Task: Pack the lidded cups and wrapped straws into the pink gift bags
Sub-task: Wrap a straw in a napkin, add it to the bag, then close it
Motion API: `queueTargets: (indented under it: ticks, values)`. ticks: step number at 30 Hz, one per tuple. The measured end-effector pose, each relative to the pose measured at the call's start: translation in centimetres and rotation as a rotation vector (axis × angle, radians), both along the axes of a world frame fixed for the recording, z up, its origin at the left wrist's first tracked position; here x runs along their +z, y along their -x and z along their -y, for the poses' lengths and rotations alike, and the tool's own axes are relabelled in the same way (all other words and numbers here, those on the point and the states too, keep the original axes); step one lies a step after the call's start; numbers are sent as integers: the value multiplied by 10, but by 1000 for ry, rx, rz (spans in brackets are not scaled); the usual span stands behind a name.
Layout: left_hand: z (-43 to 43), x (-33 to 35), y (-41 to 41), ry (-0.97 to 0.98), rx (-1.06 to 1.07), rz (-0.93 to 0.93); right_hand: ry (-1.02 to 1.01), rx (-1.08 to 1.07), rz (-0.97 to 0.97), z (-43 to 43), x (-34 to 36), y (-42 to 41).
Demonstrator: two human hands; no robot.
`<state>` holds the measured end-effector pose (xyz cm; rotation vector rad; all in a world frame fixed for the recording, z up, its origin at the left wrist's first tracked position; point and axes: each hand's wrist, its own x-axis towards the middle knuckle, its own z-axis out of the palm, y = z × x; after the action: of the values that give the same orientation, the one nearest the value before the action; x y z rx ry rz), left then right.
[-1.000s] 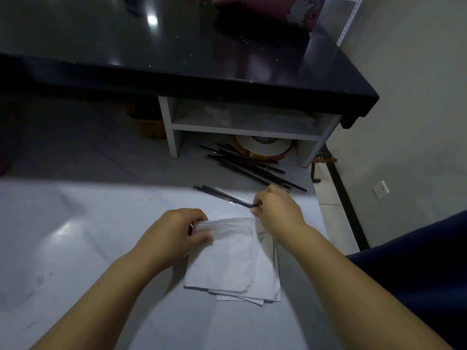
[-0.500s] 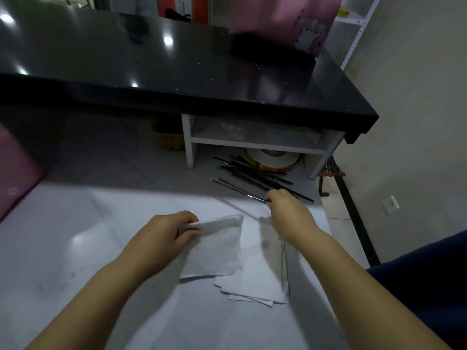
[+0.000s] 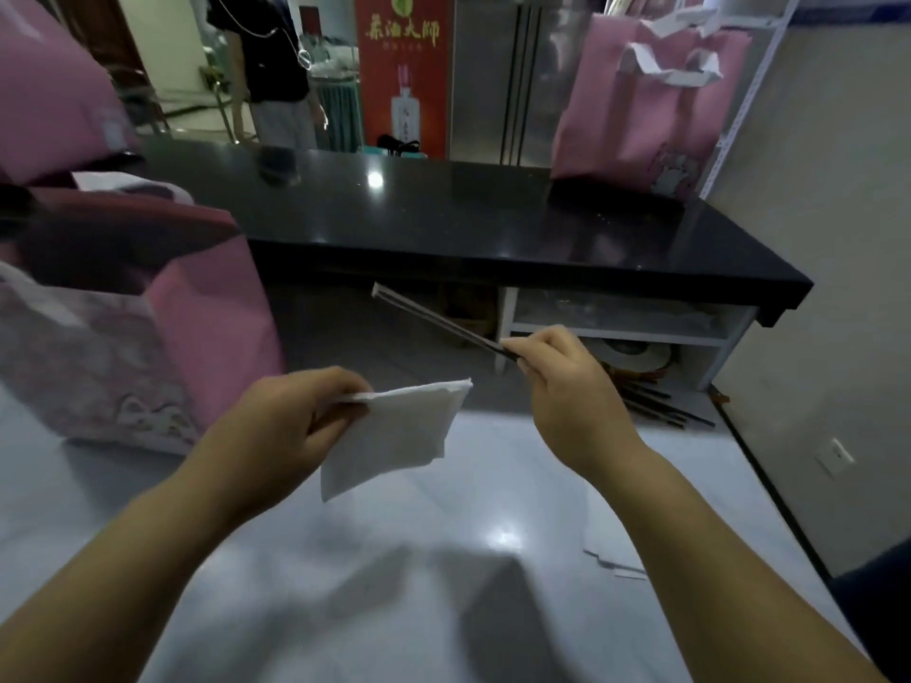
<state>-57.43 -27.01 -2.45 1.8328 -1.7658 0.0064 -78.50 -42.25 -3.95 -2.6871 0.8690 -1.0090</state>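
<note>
Straw handling: the wrapped straw (image 3: 434,317) is judged light, thin and stiff, its film sleeve probably slippery. The right hand (image 3: 567,386) pinches it near one end, above the white table (image 3: 493,485). The left hand (image 3: 296,416) pinches a soft, limp napkin (image 3: 399,436) at its top edge. The open pink gift bag (image 3: 212,337) stands just left. A red banner (image 3: 404,66) carries gold Chinese characters; the bag print is unreadable.

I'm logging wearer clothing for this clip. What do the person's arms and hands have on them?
Nothing shows: the left hand and right hand are ungloved; the left forearm and right forearm are bare to the frame's edge, with no sleeve, watch, ring or bracelet in view.
</note>
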Motion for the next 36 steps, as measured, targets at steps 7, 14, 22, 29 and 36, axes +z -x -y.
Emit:
queueTargets:
  ticks: [7,14,22,29,36]
  values:
    - [-72,61,-72,136,33,148,48,42,200,-70,43,-84]
    - [-104,99,-143,261,73,153,57,127,188,-94,84,-155]
    - [-92,129,-232,395,221,204,129,213,55,-66,114,-242]
    - [-66,142,-305,371,290,241,24,253,-213,-32,118,-330]
    - [-35,121,-352,298,165,120,52,111,-491,-25,105,-387]
